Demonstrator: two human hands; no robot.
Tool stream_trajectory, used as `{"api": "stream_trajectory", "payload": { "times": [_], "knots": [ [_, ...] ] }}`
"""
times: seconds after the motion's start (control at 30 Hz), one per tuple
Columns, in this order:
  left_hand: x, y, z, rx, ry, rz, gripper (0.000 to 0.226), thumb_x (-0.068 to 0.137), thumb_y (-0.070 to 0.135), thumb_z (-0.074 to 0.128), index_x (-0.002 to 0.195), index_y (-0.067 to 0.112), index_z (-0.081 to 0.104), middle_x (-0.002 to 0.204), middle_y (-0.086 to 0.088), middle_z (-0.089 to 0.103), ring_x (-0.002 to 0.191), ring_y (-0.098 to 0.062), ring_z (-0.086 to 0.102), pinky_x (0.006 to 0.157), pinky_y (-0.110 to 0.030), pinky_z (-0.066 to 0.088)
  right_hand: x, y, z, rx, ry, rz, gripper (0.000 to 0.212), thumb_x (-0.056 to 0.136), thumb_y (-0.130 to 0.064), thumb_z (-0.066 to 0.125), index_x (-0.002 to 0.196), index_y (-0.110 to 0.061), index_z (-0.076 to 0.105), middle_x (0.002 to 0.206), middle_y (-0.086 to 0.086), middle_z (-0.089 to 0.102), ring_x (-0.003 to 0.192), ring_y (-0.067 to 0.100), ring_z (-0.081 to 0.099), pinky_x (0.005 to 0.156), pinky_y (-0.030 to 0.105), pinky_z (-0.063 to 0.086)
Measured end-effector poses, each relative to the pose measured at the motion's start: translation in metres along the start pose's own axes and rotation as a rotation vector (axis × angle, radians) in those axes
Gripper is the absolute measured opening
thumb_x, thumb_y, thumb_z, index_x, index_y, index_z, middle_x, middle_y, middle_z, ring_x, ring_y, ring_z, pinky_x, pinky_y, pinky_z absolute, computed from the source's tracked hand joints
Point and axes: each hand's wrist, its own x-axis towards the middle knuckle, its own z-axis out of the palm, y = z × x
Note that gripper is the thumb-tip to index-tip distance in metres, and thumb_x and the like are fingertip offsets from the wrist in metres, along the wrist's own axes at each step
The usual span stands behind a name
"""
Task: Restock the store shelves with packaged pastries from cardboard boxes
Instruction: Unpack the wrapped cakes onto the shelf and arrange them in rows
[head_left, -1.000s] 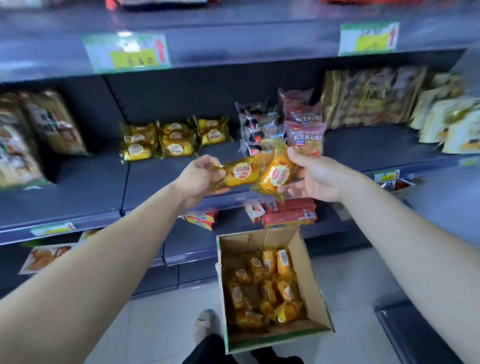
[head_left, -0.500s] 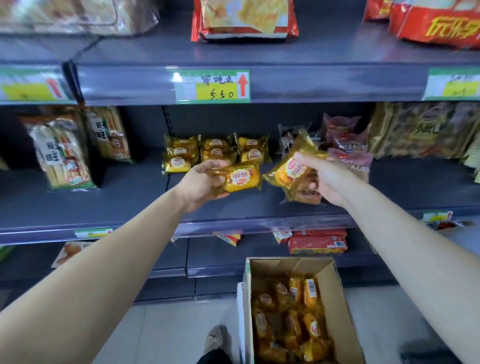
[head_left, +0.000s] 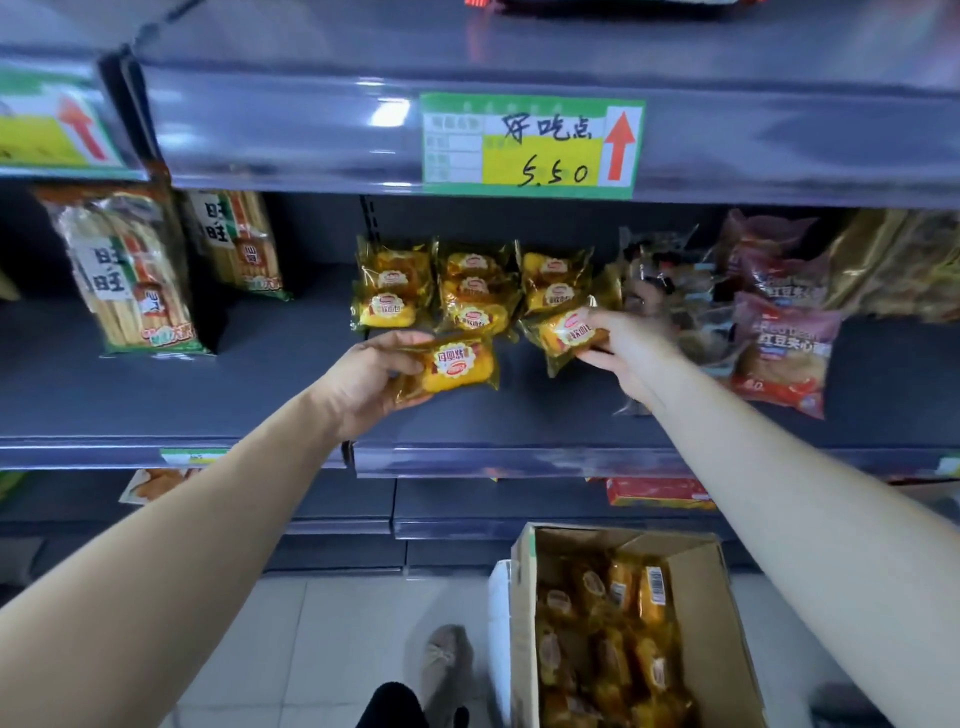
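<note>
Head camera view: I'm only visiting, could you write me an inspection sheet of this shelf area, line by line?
Surface: dark grey metal shelf, partly filled.
Job's things: yellow-wrapped pastry packs in three short stacks at the back; open brown cardboard box on the floor, holding more such packs.
Clutter: tall rice-cracker bags to the left, pink-wrapped buns to the right.
Grippers: left hand holds one yellow pack above the shelf; right hand holds another yellow pack at the right-hand stack.
Cables: nothing seen.
Surroundings: green and yellow price label reading 5.50; pale tiled floor; a beige shoe.
</note>
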Motion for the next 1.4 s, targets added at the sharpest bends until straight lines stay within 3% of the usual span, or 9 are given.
{"api": "stream_trajectory", "payload": {
  "times": [0.2,0.4,0.53,0.6,0.8,0.9,1.0,1.23,1.4],
  "knots": [
    [0.01,-0.003,-0.017,0.043,0.019,-0.019,0.033,0.088,-0.011,0.041,0.096,0.016,0.059,0.092,-0.005,0.066,0.081,-0.019,0.064,0.062,-0.024,0.056,0.034,0.02,0.021,-0.245,0.199,-0.037,0.042,0.079,-0.02,0.074,0.118,-0.019,0.058,0.109,-0.002,0.059,0.098,0.017,0.054,0.08,0.025,0.042],
    [0.019,-0.005,-0.027,0.009,-0.018,-0.037,0.034,0.087,-0.012,0.041,0.095,0.014,0.061,0.081,-0.003,0.072,0.068,-0.014,0.07,0.061,-0.023,0.057,0.067,0.037,0.033,-0.109,0.297,0.003,0.034,0.087,-0.011,0.065,0.12,-0.011,0.058,0.116,0.003,0.063,0.098,0.016,0.055,0.082,0.019,0.039],
    [0.024,-0.004,-0.032,-0.076,-0.071,-0.048,0.032,0.086,-0.009,0.04,0.097,0.013,0.06,0.085,-0.004,0.072,0.074,-0.016,0.071,0.064,-0.023,0.059,0.088,0.046,0.03,-0.217,0.305,-0.018,0.043,0.087,-0.022,0.066,0.127,-0.018,0.054,0.12,0.006,0.063,0.108,0.029,0.061,0.098,0.031,0.046],
    [0.028,-0.005,-0.031,-0.098,-0.073,-0.05,0.031,0.086,-0.007,0.04,0.097,0.014,0.06,0.087,-0.005,0.072,0.075,-0.016,0.071,0.065,-0.023,0.059,0.103,0.054,0.027,-0.304,0.295,-0.026,0.05,0.084,-0.025,0.069,0.131,-0.021,0.051,0.122,0.009,0.063,0.104,0.035,0.064,0.092,0.044,0.052],
    [0.037,-0.01,-0.027,-0.016,-0.034,-0.043,0.026,0.087,-0.006,0.049,0.097,0.015,0.06,0.087,-0.003,0.071,0.074,-0.014,0.07,0.07,-0.024,0.057,0.114,0.067,0.028,-0.571,0.376,-0.074,0.056,0.088,-0.038,0.061,0.13,-0.007,0.042,0.121,0.023,0.059,0.102,0.04,0.064,0.082,0.049,0.055],
    [0.039,-0.01,-0.026,0.018,-0.002,-0.041,0.028,0.085,-0.007,0.054,0.098,0.016,0.06,0.089,-0.003,0.07,0.078,-0.016,0.067,0.076,-0.028,0.054,0.104,0.068,0.033,-0.625,0.364,-0.098,0.056,0.092,-0.036,0.054,0.133,-0.004,0.034,0.122,0.025,0.058,0.1,0.04,0.065,0.082,0.049,0.055],
    [0.039,-0.009,-0.022,0.008,0.009,-0.034,0.029,0.083,-0.009,0.056,0.094,0.018,0.06,0.082,0.001,0.071,0.071,-0.013,0.068,0.065,-0.024,0.056,0.087,0.063,0.036,-0.674,0.372,-0.128,0.062,0.092,-0.034,0.055,0.139,-0.004,0.029,0.126,0.024,0.056,0.106,0.038,0.062,0.088,0.047,0.052],
    [0.031,-0.006,-0.015,-0.071,0.054,-0.008,0.029,0.083,-0.01,0.057,0.089,0.018,0.056,0.079,-0.001,0.071,0.067,-0.013,0.07,0.059,-0.024,0.058,0.059,0.048,0.039,-0.766,0.301,-0.297,0.05,0.092,-0.022,0.055,0.137,-0.006,0.04,0.137,0.015,0.049,0.124,0.03,0.049,0.1,0.032,0.039],
    [0.019,-0.006,-0.023,-0.068,0.03,0.034,0.03,0.082,-0.013,0.055,0.094,0.015,0.056,0.094,-0.007,0.066,0.086,-0.02,0.066,0.074,-0.026,0.057,0.047,0.045,0.05,-0.663,0.131,-0.328,0.038,0.09,-0.024,0.057,0.127,-0.015,0.052,0.124,0.012,0.058,0.108,0.033,0.06,0.09,0.048,0.052]
  ]
}}
